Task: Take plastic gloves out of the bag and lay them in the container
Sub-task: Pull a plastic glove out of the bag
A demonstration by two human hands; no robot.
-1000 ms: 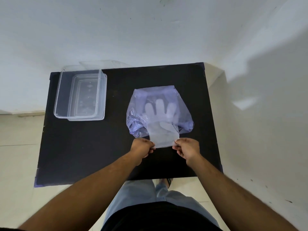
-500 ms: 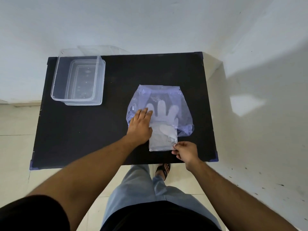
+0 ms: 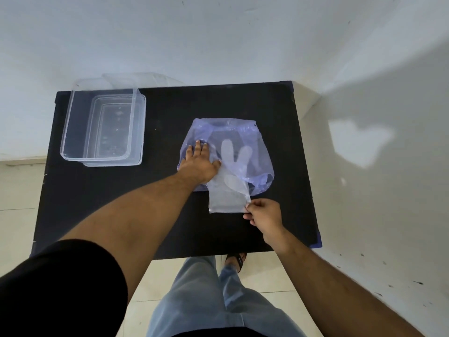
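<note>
A bluish see-through bag [image 3: 257,147] lies flat on the black table [image 3: 170,215], right of centre. Clear plastic gloves [image 3: 228,198] stick out of its near opening, cuffs toward me, fingers still inside the bag. My left hand [image 3: 200,164] lies flat, fingers spread, pressing on the bag's left part. My right hand [image 3: 263,214] pinches the near right corner of the glove cuff. The clear rectangular container [image 3: 73,132] stands at the table's far left corner with nothing in it.
A clear lid [image 3: 136,77] leans behind the container against the white wall. A second wall runs close along the table's right side. My legs and a sandalled foot [image 3: 237,260] are below the table's near edge, over a tiled floor.
My left hand let go of the glove cuff, moved up and now presses flat on the bag. My right hand has kept its pinch on the cuff's corner.
</note>
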